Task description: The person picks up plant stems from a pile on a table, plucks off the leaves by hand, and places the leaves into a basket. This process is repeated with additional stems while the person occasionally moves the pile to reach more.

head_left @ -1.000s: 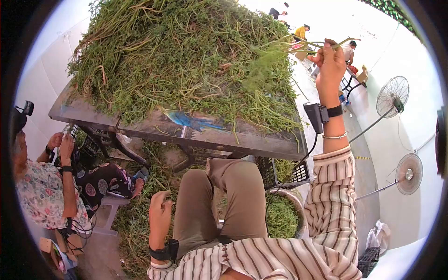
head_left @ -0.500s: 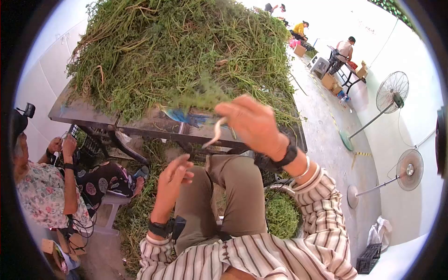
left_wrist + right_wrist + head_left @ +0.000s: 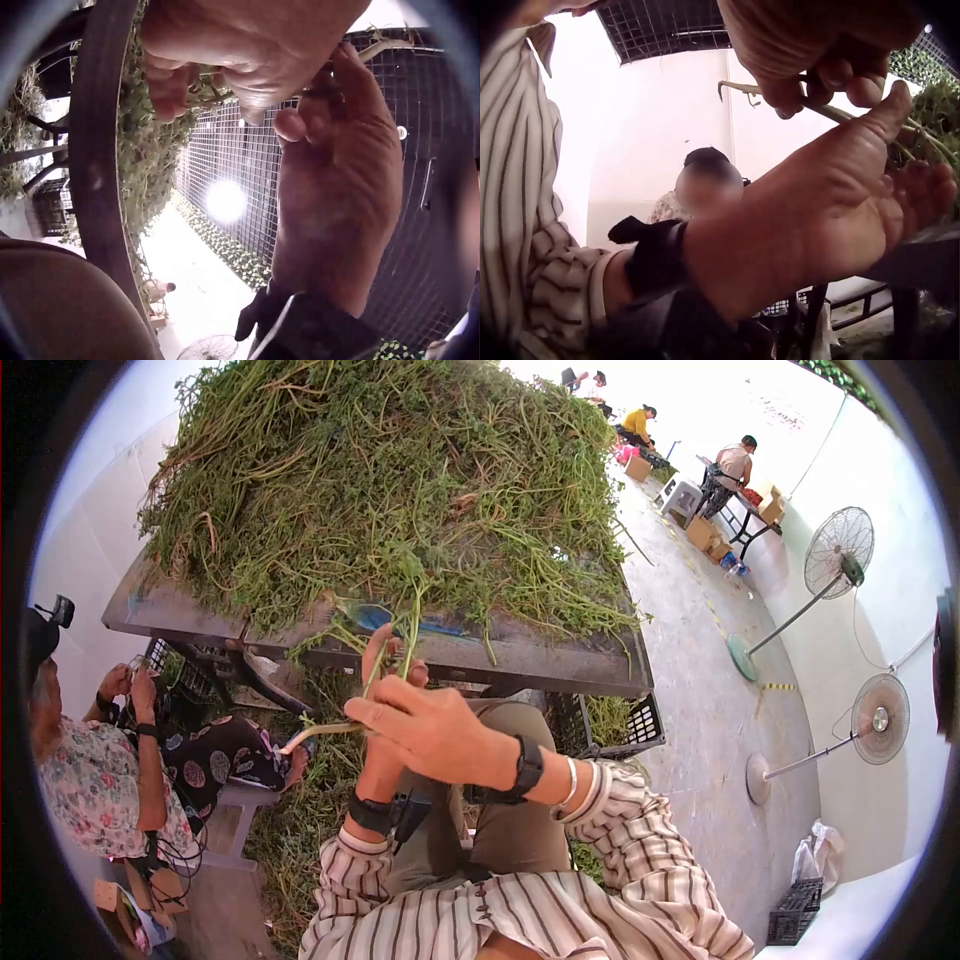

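A leafy green plant stalk (image 3: 412,625) is between my two hands, its pale bare end (image 3: 300,738) sticking out to the left and its leaves at the pile's front edge. My right hand (image 3: 445,732) pinches it, fingers bent round the stem in the right wrist view. My left hand (image 3: 810,202) is beneath and beyond, the stem (image 3: 838,114) passing between its thumb and fingers. In the head view the right hand partly covers the left. Ahead of both hands, a large heap of green plants (image 3: 400,490) covers most of the dark table (image 3: 560,668).
Under the table's right side stands a black crate (image 3: 640,725) with greens. Cut plants (image 3: 280,850) litter the floor at left, beside a seated person (image 3: 100,780) on a stool. Two fans (image 3: 838,555) stand along the right wall. Other people (image 3: 733,465) work at the far right.
My right hand has come down and left from beside the heap with the stalk, to meet my left hand in front of the table. The left hand has risen from beside my leg.
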The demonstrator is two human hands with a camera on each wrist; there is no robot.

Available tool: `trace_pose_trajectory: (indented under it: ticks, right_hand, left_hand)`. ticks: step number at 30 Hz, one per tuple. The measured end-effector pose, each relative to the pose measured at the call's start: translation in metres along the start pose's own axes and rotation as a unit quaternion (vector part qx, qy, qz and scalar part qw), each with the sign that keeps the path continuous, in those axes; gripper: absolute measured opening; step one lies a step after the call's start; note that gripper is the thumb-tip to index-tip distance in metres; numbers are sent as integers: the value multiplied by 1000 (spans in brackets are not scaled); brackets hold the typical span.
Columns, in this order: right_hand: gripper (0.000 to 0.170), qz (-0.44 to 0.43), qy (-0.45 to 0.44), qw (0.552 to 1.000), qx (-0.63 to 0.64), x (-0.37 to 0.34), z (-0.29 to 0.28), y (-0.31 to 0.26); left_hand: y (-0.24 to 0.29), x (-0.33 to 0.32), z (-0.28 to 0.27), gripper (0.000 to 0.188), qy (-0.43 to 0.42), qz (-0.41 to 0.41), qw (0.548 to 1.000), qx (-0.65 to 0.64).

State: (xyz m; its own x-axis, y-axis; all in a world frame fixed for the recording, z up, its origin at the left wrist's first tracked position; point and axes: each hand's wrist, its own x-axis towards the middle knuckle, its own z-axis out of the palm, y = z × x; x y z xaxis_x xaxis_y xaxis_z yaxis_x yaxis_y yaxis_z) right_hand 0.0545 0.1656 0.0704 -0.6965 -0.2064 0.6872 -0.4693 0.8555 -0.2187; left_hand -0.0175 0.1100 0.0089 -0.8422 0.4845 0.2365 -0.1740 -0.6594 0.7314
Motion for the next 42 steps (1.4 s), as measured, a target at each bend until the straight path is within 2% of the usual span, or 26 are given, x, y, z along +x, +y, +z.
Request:
trace_pose_trajectory:
  ticks: [1, 3, 4, 7, 8, 9, 12, 14, 15, 17, 19, 25, 26, 27, 29, 30, 33, 34, 36, 37, 38, 39, 40, 42]
  right_hand:
    - [39, -1, 1, 1000, -1, -1, 4, -2]
    - [39, 8, 18, 998, 64, 0, 12, -5]
    - [39, 19, -3, 996, 88, 0, 14, -7]
    - [39, 10, 5, 994, 107, 4, 19, -13]
    - [41, 4, -8, 994, 107, 5, 18, -15]
    - [41, 3, -7, 994, 105, 7, 15, -17]
    - [40, -22, -2, 992, 128, 14, 9, -23]
    - [39, -32, 40, 980, 191, 16, 8, -28]
    - [39, -33, 39, 980, 191, 18, 7, -31]
    - [37, -36, 55, 969, 240, 22, 4, -40]
    - [35, -33, 57, 961, 268, 27, 6, -49]
    - [27, -122, 98, 914, 373, 52, 23, -72]
    - [24, -101, 54, 895, 432, 51, 24, -76]
    - [24, -102, 56, 893, 434, 51, 25, -80]
    - [23, -65, -49, 847, 526, 51, 26, -85]
    - [23, -64, -47, 847, 526, 51, 27, -85]
    - [20, -97, 63, 885, 451, 54, 26, -83]
    - [20, -94, 66, 885, 451, 55, 17, -81]
    - [16, 111, 59, 834, 538, 46, -13, -73]
    - [16, 112, 56, 836, 534, 36, -16, -73]
    - [15, 175, 124, 744, 633, 25, -17, -74]
    - [14, 234, 189, 631, 715, 17, -15, -74]
    - [14, 238, 188, 628, 717, 12, -11, -74]
    - [14, 329, 171, 512, 775, 7, -6, -76]
  left_hand:
    - [-2, 1, -4, 47, -1, 2, 1000, 0]
    - [-5, 2, -11, 51, 41, 30, 990, 135]
    - [-9, 2, -12, 48, 58, 66, 982, 165]
    - [-3, 6, -23, 44, 59, 58, 982, 171]
    - [-3, 6, -28, 37, 53, 63, 980, 179]
    - [-1, 7, -34, 37, 52, 64, 981, 178]
    - [6, 10, -49, 20, 43, 15, 990, 136]
    - [13, 15, -59, 20, 16, 26, 993, 117]
    - [16, 16, -59, 21, -11, 36, 994, 100]
    - [21, 12, -61, 19, 9, 19, 995, 93]
    - [21, 14, -66, 16, -34, 52, 995, 80]
    - [41, 6, -64, 18, -38, 46, 996, 63]
    - [45, 4, -64, 17, -29, 33, 996, 79]
    - [49, 3, -63, 17, -19, 20, 995, 96]
    - [53, 1, -61, 17, -21, 20, 995, 95]
    - [54, 1, -61, 17, -23, 20, 995, 91]
    - [51, 1, -62, 16, -26, 13, 996, 81]
    - [52, 0, -59, 16, -28, 10, 996, 82]
    - [54, -3, -50, 16, 13, 0, 993, 114]
    - [57, -5, -45, 14, -15, 17, 999, 29]
    - [53, -2, -49, 13, -19, 9, 999, 37]
    - [51, 0, -53, 12, -21, 0, 999, 48]
    - [49, 0, -56, 12, -16, -2, 999, 49]
    - [55, -1, -50, 11, 4, 9, 994, 107]
